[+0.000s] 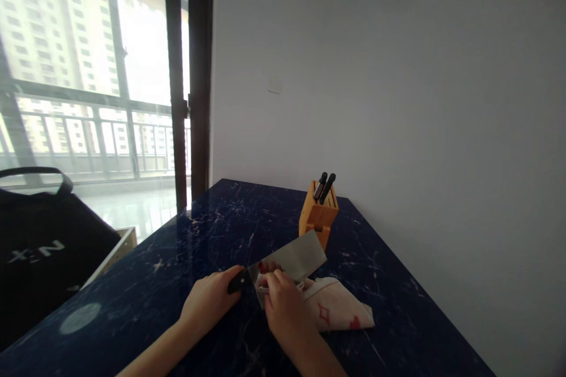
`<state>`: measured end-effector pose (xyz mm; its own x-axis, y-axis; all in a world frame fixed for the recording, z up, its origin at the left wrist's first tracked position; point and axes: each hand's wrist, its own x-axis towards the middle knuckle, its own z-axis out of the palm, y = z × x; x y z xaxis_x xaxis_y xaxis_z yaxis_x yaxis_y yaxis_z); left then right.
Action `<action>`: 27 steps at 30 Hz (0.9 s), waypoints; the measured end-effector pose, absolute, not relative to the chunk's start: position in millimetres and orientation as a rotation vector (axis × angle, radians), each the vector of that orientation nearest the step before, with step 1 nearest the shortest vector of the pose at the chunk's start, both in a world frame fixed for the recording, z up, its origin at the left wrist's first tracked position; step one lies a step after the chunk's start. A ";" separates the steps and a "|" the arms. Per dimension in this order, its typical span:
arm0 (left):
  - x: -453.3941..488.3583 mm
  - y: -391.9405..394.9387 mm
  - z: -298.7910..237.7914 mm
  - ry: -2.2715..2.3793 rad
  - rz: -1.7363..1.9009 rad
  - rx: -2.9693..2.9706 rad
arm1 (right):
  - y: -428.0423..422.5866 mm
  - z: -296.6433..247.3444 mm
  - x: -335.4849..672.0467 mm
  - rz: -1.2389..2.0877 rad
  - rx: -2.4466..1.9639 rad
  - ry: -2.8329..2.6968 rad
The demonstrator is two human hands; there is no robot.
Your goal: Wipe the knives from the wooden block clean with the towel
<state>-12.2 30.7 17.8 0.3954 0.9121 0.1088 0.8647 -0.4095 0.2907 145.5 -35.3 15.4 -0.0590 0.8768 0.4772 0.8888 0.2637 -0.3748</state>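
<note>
My left hand (207, 301) is closed round the black handle of a steel cleaver (294, 259), whose broad blade points right and slightly up above the table. My right hand (283, 303) is closed on a white cloth with red marks (338, 306), pressing part of it against the blade near the handle. The rest of the cloth lies bunched on the dark blue marble table (230, 230) just right of my hands.
A wooden knife block (317, 213) with two black-handled knives stands behind the cleaver near the white wall. A black bag (39, 247) sits at the left, past the table's edge. A glass door (88, 88) fills the back left.
</note>
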 end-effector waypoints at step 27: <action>-20.8 38.4 15.2 1.620 0.441 2.416 | -17.3 18.0 188.2 -0.028 -1.537 -1.681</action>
<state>-20.8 38.4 15.2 0.3553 0.9251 0.1343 0.8656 -0.3798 0.3262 188.2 -17.3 18.0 0.1013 0.8123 0.5744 0.8308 0.2486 -0.4980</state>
